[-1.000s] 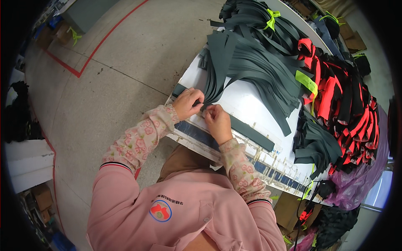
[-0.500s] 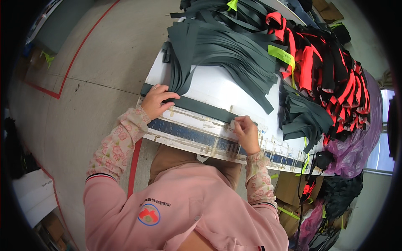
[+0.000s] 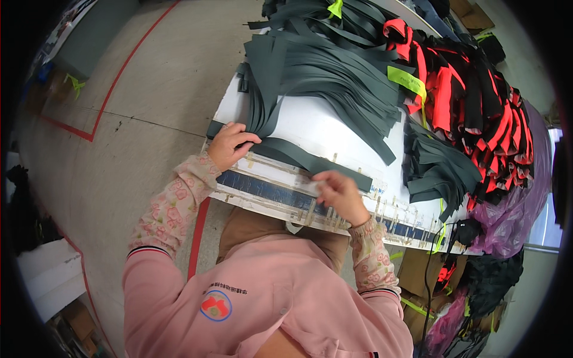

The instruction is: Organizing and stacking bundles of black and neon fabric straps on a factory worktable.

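A long dark green fabric strip [image 3: 298, 156] lies flat along the near edge of the white table [image 3: 322, 128]. My left hand [image 3: 230, 145] presses its left end down, fingers curled over it. My right hand [image 3: 338, 194] sits near the strip's right part, fingers pinched on a small pale piece at the strip's lower edge. Both hands rest just above a blue measuring rail [image 3: 268, 190] with pale tabs along the table front.
A fanned stack of dark green strips [image 3: 322, 65] covers the table's back left. Red and black pieces [image 3: 465, 95] with yellow-green tags pile at the right, more green strips [image 3: 439, 170] beside them. A purple bag [image 3: 513, 215] hangs at the right. Grey floor with red tape lines lies left.
My left hand stays on the strip's left end. My right hand has slid back leftward along the strip from its far right end. The head has tilted, shifting the view.
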The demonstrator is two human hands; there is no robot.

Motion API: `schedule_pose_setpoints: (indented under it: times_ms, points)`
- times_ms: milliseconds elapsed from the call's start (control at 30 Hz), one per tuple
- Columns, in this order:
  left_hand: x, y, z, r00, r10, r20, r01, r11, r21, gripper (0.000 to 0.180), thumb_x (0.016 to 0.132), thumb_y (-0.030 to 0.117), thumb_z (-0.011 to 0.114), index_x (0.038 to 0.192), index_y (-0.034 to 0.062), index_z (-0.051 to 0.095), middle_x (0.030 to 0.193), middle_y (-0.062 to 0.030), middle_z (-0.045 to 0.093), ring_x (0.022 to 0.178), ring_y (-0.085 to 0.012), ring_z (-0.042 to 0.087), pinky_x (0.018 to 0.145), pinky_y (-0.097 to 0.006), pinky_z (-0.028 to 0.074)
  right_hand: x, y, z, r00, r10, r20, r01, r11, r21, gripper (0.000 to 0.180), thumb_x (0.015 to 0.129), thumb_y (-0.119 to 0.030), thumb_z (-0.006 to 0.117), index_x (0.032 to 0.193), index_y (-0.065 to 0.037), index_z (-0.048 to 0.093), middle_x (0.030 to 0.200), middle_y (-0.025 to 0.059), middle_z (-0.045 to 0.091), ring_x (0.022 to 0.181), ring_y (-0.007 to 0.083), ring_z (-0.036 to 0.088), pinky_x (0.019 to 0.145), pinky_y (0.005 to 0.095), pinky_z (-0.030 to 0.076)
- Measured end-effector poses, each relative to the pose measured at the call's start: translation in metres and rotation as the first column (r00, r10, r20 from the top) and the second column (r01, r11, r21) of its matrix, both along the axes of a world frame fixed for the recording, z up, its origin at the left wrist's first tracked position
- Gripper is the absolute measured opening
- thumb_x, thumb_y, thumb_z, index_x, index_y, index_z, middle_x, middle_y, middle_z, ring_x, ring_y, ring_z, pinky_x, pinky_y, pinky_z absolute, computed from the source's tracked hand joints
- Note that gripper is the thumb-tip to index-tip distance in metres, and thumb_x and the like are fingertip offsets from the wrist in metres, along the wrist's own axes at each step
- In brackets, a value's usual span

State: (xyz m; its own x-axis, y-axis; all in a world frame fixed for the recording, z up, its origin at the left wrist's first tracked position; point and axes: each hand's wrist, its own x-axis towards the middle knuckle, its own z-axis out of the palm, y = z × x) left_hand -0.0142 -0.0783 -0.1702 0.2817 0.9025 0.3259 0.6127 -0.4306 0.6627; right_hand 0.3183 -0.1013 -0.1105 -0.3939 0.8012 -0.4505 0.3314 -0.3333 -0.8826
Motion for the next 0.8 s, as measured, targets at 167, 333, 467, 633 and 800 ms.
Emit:
schedule_pose_setpoints:
  times_ms: [167, 333, 467, 633, 800]
  points:
    - [0.001, -0.001, -0.008, 0.998, 0.043, 0.041, -0.046, 0.997, 0.064, 0.022, 0.082, 0.005, 0.064, 0.1, 0.0099, 0.054, 0.095, -0.0074, 0.059, 0.091, -0.0301, 0.056, 0.084, -0.04, 0.043, -0.037, 0.016, 0.009, 0.897, -0.36, 0.258, 0.122, 0.761, 0.637, 0.054, 0.093, -0.004, 0.057, 0.144, 0.0, 0.04, 0.066, 0.0036, 0.062, 0.061, 0.0112, 0.062, 0.057, 0.0246, 0.049]
    - [0.002, 0.0, -0.013, 0.993, 0.083, 0.078, -0.084, 0.996, 0.008, 0.027, 0.08, 0.007, 0.067, 0.102, 0.0093, 0.051, 0.095, -0.0087, 0.059, 0.092, -0.0312, 0.056, 0.084, -0.041, 0.043, -0.09, 0.026, -0.019, 0.994, -0.101, 0.049, 0.066, 0.874, 0.481, 0.022, 0.092, -0.009, 0.06, 0.113, -0.002, 0.058, 0.063, 0.0105, 0.059, 0.054, 0.0153, 0.055, 0.054, 0.0314, 0.047]
    - [0.001, 0.0, -0.015, 0.992, 0.09, 0.088, -0.094, 0.995, 0.04, 0.027, 0.079, 0.006, 0.067, 0.101, 0.0086, 0.051, 0.093, -0.0091, 0.057, 0.088, -0.0296, 0.055, 0.081, -0.039, 0.044, -0.132, 0.025, -0.049, 0.995, -0.049, 0.083, -0.001, 0.856, 0.517, 0.013, 0.089, -0.009, 0.062, 0.099, 0.0, 0.06, 0.068, 0.017, 0.063, 0.059, 0.029, 0.064, 0.057, 0.0374, 0.049]
    - [0.002, -0.001, -0.014, 0.991, 0.09, 0.096, -0.098, 0.992, 0.078, 0.027, 0.079, 0.006, 0.067, 0.1, 0.0074, 0.051, 0.091, -0.009, 0.056, 0.084, -0.0278, 0.055, 0.078, -0.038, 0.045, -0.148, 0.025, -0.047, 0.984, -0.091, 0.154, -0.016, 0.812, 0.584, 0.014, 0.086, -0.008, 0.063, 0.096, 0.002, 0.06, 0.074, 0.0208, 0.065, 0.068, 0.0365, 0.066, 0.062, 0.0402, 0.051]
    - [0.002, 0.001, -0.017, 0.993, 0.049, 0.111, -0.062, 0.991, 0.117, 0.023, 0.08, 0.005, 0.066, 0.097, 0.0076, 0.051, 0.09, -0.0098, 0.054, 0.084, -0.0289, 0.054, 0.08, -0.039, 0.044, -0.137, 0.027, -0.052, 0.988, -0.085, 0.126, 0.003, 0.842, 0.54, 0.013, 0.088, -0.008, 0.061, 0.096, 0.003, 0.059, 0.072, 0.0165, 0.066, 0.062, 0.0265, 0.066, 0.059, 0.0352, 0.051]
